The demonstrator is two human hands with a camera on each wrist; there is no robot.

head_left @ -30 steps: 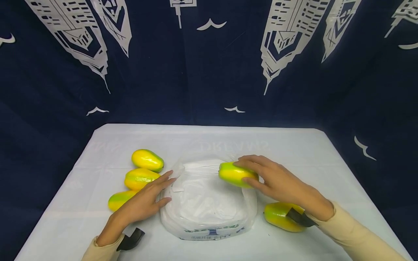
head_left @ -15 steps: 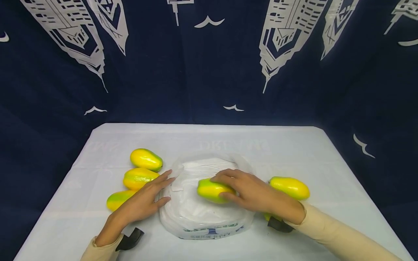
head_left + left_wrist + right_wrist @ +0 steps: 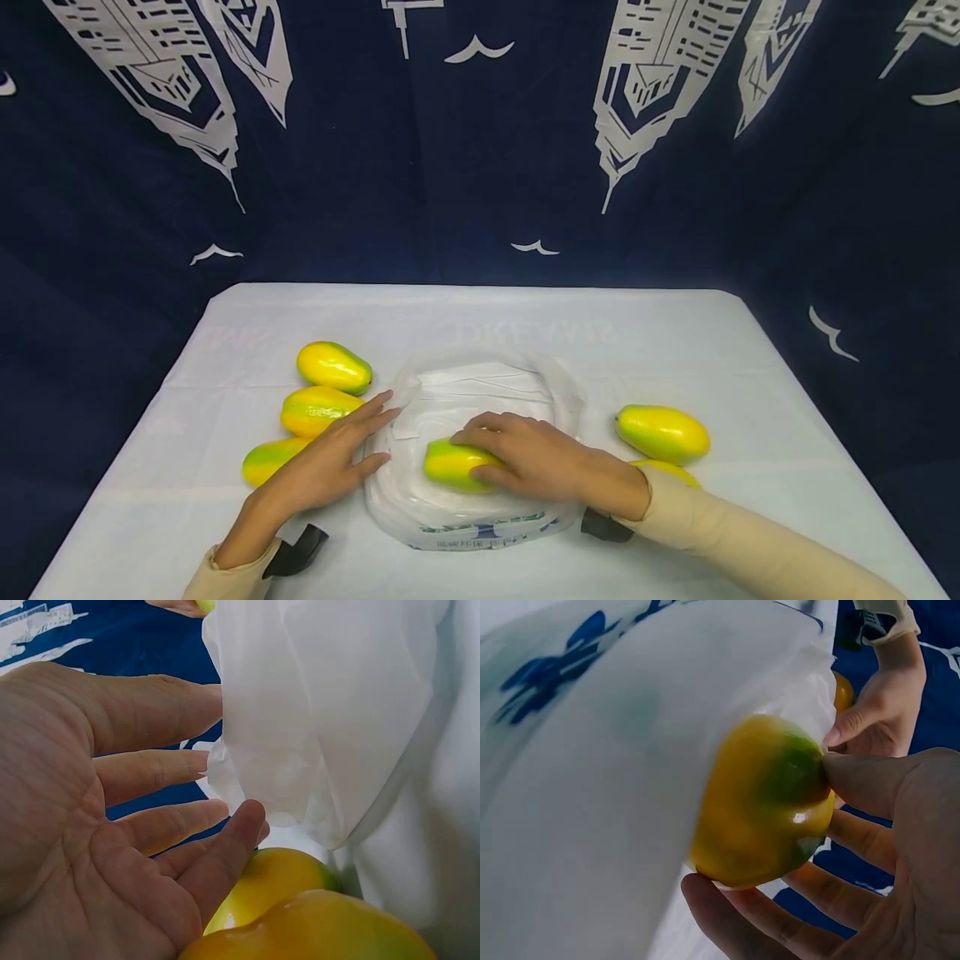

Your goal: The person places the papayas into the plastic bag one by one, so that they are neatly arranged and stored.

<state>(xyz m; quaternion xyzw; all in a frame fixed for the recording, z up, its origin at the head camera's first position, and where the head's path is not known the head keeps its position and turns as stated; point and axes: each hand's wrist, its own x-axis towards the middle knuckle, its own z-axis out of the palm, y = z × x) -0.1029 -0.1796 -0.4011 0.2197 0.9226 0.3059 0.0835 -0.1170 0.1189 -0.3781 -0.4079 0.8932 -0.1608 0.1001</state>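
A white translucent plastic bag (image 3: 480, 534) with green and blue print stands mid-table, its mouth spread wide. My right hand (image 3: 525, 458) grips a yellow-green papaya (image 3: 454, 467) over the bag's mouth; in the right wrist view thumb and fingers curl round that papaya (image 3: 761, 802), whose side lies close to the bag's film. At the bag's left rim, my left hand (image 3: 330, 462) touches the plastic with fingers spread. The left wrist view shows those fingertips (image 3: 247, 821) at the bag's wall (image 3: 322, 712), with papayas (image 3: 315, 930) below.
Three papayas (image 3: 333, 367) lie in a column left of the bag, the nearest partly behind my left hand. To the right rests another papaya (image 3: 663, 433), and one more (image 3: 670, 472) is mostly hidden by my right sleeve. Dark blue cloth (image 3: 480, 167) hangs behind the white table.
My right hand has carried the papaya leftward and nearer, from the bag's right rim to over its middle. The left hand has stayed at the left rim.
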